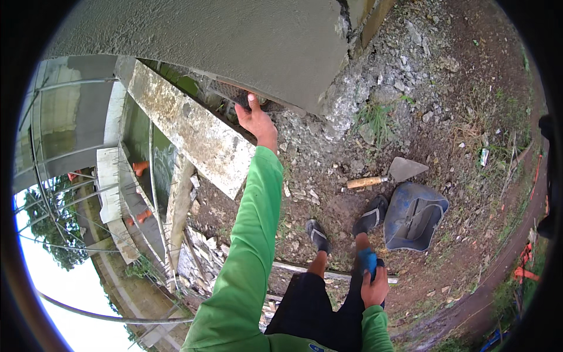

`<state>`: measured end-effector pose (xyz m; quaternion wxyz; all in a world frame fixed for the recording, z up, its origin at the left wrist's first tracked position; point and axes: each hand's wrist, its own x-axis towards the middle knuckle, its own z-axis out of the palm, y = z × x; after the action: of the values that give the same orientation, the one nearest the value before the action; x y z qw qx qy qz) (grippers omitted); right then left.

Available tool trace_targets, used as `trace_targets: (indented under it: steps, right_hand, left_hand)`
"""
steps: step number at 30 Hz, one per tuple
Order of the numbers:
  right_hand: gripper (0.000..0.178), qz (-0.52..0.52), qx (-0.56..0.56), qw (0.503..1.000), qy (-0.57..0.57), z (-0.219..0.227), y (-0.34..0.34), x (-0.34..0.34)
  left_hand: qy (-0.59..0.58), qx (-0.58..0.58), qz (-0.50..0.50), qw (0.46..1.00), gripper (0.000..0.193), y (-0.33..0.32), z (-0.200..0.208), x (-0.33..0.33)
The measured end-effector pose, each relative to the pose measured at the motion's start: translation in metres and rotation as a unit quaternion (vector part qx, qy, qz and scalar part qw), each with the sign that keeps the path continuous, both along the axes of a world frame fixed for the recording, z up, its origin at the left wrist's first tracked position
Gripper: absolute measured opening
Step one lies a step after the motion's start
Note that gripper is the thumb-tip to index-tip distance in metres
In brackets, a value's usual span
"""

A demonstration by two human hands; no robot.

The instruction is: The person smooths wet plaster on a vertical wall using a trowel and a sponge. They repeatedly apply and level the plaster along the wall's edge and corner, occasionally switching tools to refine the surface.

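My left hand [258,124] is raised to the lower edge of a grey plastered wall [234,41]. Its thumb points up beside a dark, rough-textured flat piece [230,94] under that edge; the fingers are bent and partly hidden, so what they grip is unclear. Low by my right leg, my right hand [375,288] is closed around a soft-looking blue thing [368,260], partly covered by the fingers. On the ground ahead of my feet lies a trowel [407,169] with a wooden handle. Beside it a scuffed blue bucket [399,205] rests tilted, with grey residue inside.
A long, stained concrete beam [187,123] slants down at left. Beyond it are greenish water [166,170], metal poles [153,164] and orange boots [141,168]. Rubble [346,111] lies below the wall's broken corner. Loose stones and a pale strip [340,274] lie around my sandalled feet [370,214].
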<state>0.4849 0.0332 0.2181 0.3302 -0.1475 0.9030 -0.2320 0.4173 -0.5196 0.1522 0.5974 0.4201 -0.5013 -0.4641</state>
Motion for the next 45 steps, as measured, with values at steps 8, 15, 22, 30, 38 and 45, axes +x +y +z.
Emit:
trace_targets:
  steps: [8, 15, 22, 30, 38, 45]
  right_hand:
    - [0.03, 0.003, 0.015, 1.0, -0.006, 0.0, -0.006, -0.006]
    - [0.03, -0.001, 0.013, 1.0, 0.003, 0.0, -0.003, -0.002]
    - [0.033, -0.009, 0.034, 0.999, -0.022, -0.007, 0.012, 0.007]
    - [0.032, 0.029, 0.05, 0.998, 0.009, -0.005, -0.002, 0.013]
    - [0.039, 0.083, 0.058, 0.994, 0.027, -0.014, 0.001, 0.038]
    - [0.044, 0.162, 0.124, 0.979, 0.025, -0.016, -0.004, 0.049]
  left_hand:
    - [-0.018, 0.057, -0.08, 0.995, 0.019, 0.022, -0.01, 0.054]
    - [0.015, -0.027, -0.101, 0.994, 0.033, 0.051, 0.022, -0.01]
    - [-0.063, 0.103, 0.076, 0.99, 0.044, -0.074, 0.007, 0.027]
    - [-0.092, 0.247, 0.008, 0.965, 0.024, 0.069, -0.073, 0.212]
    - [-0.163, 0.473, 0.029, 0.866, 0.032, 0.272, -0.098, 0.362]
    - [-0.256, 0.465, 0.026, 0.847, 0.035, 0.333, -0.121, 0.511]
